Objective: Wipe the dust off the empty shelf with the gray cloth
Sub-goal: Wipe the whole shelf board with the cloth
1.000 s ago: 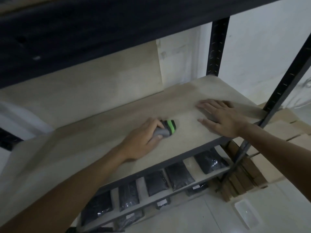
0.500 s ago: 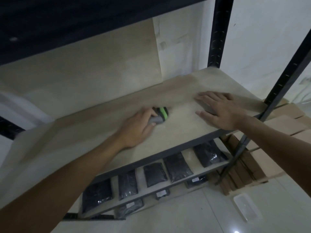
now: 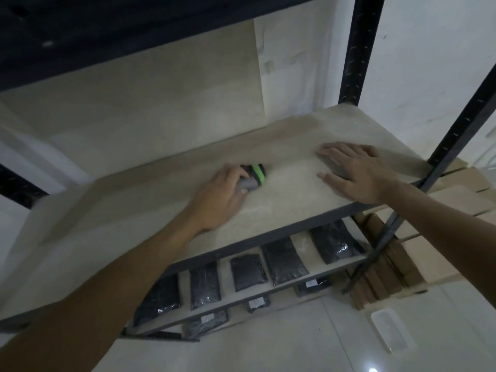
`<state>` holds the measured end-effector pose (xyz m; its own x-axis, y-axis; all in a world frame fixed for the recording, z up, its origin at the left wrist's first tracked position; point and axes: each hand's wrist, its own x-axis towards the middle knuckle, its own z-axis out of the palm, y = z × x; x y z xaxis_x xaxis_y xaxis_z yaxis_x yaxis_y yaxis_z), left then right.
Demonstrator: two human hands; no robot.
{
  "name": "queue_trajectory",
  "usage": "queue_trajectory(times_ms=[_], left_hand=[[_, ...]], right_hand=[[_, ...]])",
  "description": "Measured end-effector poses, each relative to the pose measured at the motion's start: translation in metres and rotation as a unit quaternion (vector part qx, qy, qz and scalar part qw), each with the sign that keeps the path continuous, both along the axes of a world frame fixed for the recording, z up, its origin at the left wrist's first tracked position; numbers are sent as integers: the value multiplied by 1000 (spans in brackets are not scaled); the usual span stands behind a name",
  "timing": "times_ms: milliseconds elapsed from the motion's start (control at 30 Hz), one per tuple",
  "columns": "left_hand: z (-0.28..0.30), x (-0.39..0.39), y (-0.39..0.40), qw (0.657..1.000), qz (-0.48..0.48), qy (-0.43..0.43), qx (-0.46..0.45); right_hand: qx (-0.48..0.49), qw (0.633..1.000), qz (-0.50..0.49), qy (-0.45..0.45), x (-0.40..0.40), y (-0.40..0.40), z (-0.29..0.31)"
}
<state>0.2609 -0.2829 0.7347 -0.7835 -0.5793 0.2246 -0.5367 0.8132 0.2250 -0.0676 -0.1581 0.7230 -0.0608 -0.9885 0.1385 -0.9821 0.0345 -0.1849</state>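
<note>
The empty pale wooden shelf point(image 3: 128, 224) runs across the middle of the head view, and its surface looks dusty. My right hand point(image 3: 359, 175) lies flat, fingers spread, on the gray cloth point(image 3: 335, 167) near the shelf's right end; only a small part of the cloth shows between the fingers. My left hand point(image 3: 217, 200) rests near the middle of the shelf and grips a gray torch-like tool with a green band point(image 3: 255, 178), pointed to the right.
A dark upper shelf point(image 3: 134, 36) hangs low overhead. Black metal posts stand at the back right point(image 3: 354, 49) and front right point(image 3: 456, 135). Several black packets point(image 3: 284, 261) lie on the lower shelf. Cardboard boxes point(image 3: 456, 200) are stacked at the right, and a clear plastic tub point(image 3: 389, 331) sits on the floor.
My left hand has slid the gray and green tool toward the back of the shelf. My right hand stays flat on the cloth in about the same spot.
</note>
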Motion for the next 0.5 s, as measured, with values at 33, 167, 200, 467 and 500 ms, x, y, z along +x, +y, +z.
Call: queue_trajectory(times_ms=[33, 167, 200, 467, 500], left_hand=[[1, 2, 24, 1000, -27, 9, 6], [15, 15, 88, 984, -163, 10, 74], [22, 15, 83, 985, -153, 16, 79], [6, -13, -47, 999, 40, -27, 19], [-1, -15, -39, 998, 54, -31, 11]], right_hand=[[3, 1000, 0, -2, 0, 0, 0], [1, 1000, -3, -5, 0, 1, 0], [2, 1000, -2, -5, -1, 1, -2], [-5, 1000, -3, 1, -2, 0, -4], [-5, 1000, -2, 4, -2, 0, -4]])
